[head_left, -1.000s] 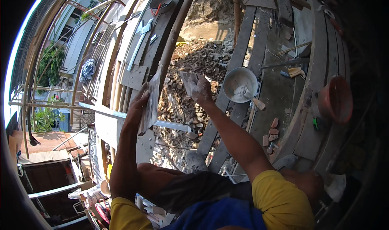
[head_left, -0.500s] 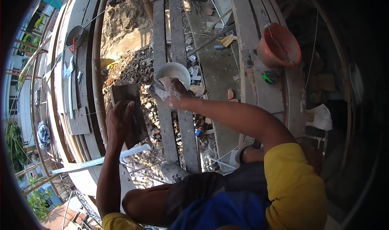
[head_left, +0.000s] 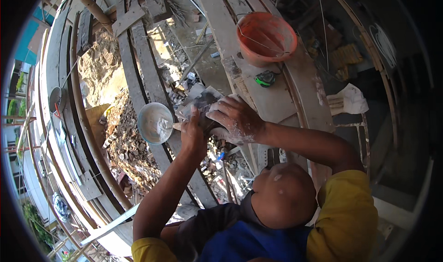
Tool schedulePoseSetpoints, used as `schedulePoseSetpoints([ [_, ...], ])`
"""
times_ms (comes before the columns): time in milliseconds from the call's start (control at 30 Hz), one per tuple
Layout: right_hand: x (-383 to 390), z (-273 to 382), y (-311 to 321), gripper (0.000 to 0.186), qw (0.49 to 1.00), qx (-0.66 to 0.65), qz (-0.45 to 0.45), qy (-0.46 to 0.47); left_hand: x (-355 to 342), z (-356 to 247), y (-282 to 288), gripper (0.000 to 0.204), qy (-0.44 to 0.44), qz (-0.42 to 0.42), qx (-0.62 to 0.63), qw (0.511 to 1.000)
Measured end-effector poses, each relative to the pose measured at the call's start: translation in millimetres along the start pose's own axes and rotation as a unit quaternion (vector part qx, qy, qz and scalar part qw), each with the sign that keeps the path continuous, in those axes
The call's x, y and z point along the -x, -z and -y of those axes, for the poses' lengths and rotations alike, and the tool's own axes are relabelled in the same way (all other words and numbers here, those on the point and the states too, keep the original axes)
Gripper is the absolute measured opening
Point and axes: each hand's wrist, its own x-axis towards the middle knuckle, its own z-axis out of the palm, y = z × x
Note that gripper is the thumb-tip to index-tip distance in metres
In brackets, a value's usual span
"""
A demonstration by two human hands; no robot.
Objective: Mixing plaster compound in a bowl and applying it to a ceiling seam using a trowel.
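My left hand is closed on a dark, flat, board-like plastering tool, its thumb up along one side. A pale, handle-like end sticks out beside that hand towards the bowl. My right hand, smeared with white paste, presses its curled fingers against the same dark tool. What lies under its palm is hidden. Just left of my hands, a round bowl sits on the planks and holds whitish paste with a bright patch in it.
An orange-red bucket with a wire handle stands on the boards at right, a green-and-black tape measure beside it. Rubble lies below the narrow planks. A small pail stands far left. My bent knee rises close below my right forearm.
My hands, apart before, have come together on the dark tool. The left has moved right with it; the right has moved right, away from the bowl. The view has shifted, and my knee shows.
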Motion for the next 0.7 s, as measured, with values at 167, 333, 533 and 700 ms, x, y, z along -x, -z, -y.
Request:
schedulePoseSetpoints([
  [167,95,-22,-23,0.043,0.986,0.010,-0.031,-0.162,-24,48,-38,0.038,-0.010,-0.139,0.045,0.989],
  [333,125,-53,-25,0.023,0.971,0.124,-0.044,-0.201,-44,85,-71,0.040,-0.019,-0.142,-0.019,0.990],
  [533,198,-92,4,0.021,0.932,0.007,-0.042,-0.360,-59,89,-136,0.045,-0.016,0.006,-0.115,0.993],
  [700,298,-84,57,0.026,0.796,0.010,-0.250,-0.551,-86,97,-189,0.040,0.057,0.117,-0.262,0.956],
])
